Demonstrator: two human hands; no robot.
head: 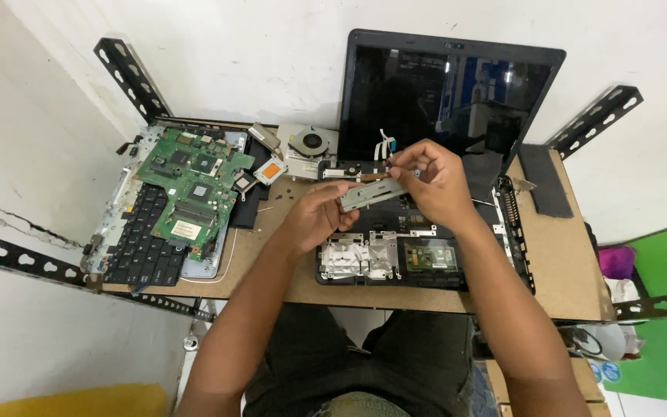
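A brown worktop (565,262) fills the middle of the view, set against a white wall. At its centre stands an opened laptop (449,100), its dark screen upright at twelve o'clock and its stripped base (395,259) lying flat toward six. At nine o'clock a black keyboard (137,247) lies on a grey panel, with a green circuit board (194,185) resting across it. A cooling fan (310,143) sits at eleven o'clock, just beside the screen. Above the laptop base both hands meet on a narrow grey metal bracket (368,194). The left hand (314,216) has its fingers closed on the bracket's left end from below; the right hand (434,181) has its fingers pinched on the right end from above.
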